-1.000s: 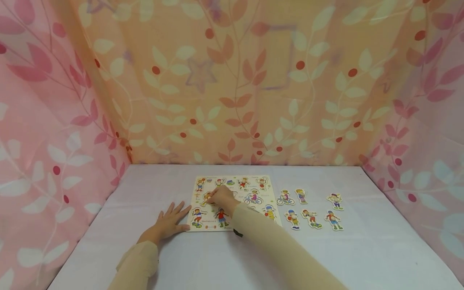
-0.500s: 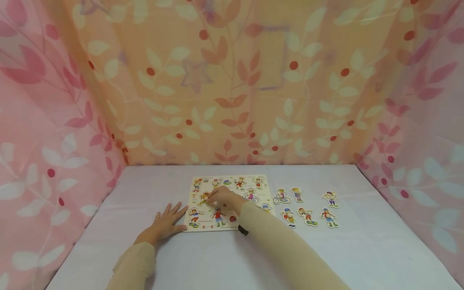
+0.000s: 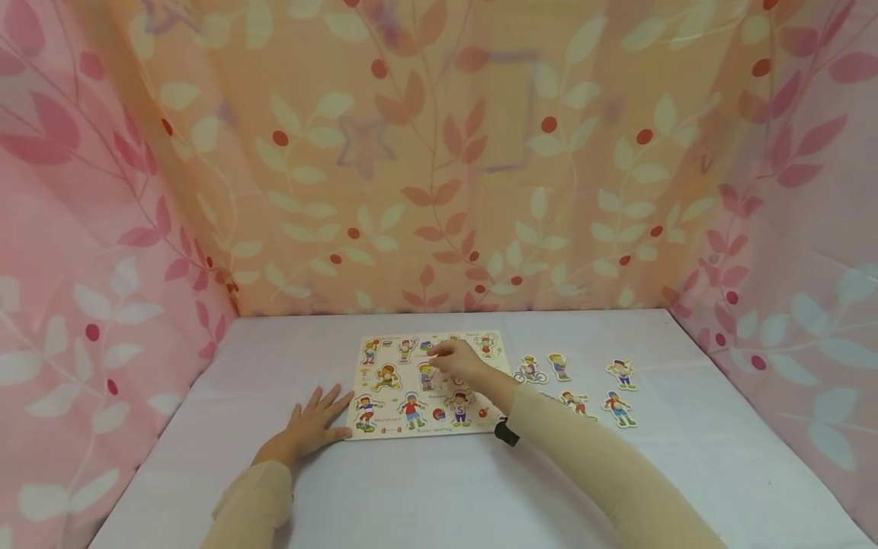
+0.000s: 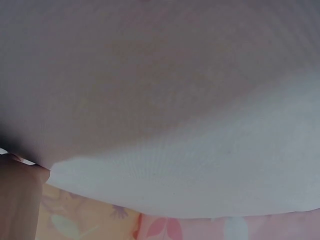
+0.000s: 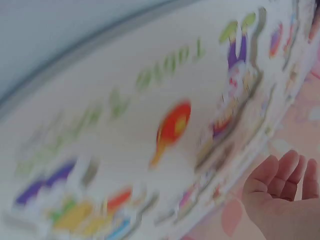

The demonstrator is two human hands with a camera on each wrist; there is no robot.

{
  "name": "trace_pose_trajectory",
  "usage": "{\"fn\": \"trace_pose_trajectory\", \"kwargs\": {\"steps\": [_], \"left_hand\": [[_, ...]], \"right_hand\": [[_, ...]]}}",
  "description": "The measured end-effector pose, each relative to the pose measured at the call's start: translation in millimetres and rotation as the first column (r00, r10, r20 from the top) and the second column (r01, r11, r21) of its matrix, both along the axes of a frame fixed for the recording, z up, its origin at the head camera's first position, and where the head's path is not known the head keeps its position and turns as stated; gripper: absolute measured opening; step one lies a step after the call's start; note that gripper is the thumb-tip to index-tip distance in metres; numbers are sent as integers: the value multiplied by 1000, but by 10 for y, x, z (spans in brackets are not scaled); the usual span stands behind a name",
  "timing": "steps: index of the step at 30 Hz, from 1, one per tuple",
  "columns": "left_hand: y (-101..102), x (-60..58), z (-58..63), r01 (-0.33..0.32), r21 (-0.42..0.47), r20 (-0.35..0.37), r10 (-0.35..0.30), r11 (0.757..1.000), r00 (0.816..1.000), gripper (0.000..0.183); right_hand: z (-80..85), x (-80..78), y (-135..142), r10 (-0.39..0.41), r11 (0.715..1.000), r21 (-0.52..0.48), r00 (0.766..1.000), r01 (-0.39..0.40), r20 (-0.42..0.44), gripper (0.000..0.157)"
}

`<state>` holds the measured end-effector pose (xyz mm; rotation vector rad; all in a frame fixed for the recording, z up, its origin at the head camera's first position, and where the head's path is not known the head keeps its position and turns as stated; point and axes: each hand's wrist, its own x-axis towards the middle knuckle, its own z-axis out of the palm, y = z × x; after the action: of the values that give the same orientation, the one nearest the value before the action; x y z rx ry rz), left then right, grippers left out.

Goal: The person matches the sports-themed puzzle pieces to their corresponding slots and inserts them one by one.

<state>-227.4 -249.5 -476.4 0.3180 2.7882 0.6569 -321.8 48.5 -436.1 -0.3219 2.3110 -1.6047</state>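
Cream puzzle board [image 3: 406, 383] beneath right hand [image 3: 472, 366], beside left hand [image 3: 315, 421]

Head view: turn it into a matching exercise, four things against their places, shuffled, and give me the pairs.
Things
1. left hand
2. right hand
3. cyclist piece
4. orange curtain

Places
A. over the puzzle board
B. behind the table
C. on the table, at the puzzle board's left edge
D. on the table, right of the puzzle board

Pairs: 1-C, 2-A, 3-D, 4-B
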Motion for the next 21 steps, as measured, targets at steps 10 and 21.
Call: {"fn": "trace_pose_trajectory", "kwargs": {"steps": [10,21], "left_hand": [[2,-15,15,3,-12,10,-3,1000,1000,83],[16,8,36,-1,0,20,1,1000,1000,83]], "right_hand": [[303,5,411,-27,999,46,999,28,-37,28],[503,-12,886,-63,992,103,997,67,-49,28]]}}
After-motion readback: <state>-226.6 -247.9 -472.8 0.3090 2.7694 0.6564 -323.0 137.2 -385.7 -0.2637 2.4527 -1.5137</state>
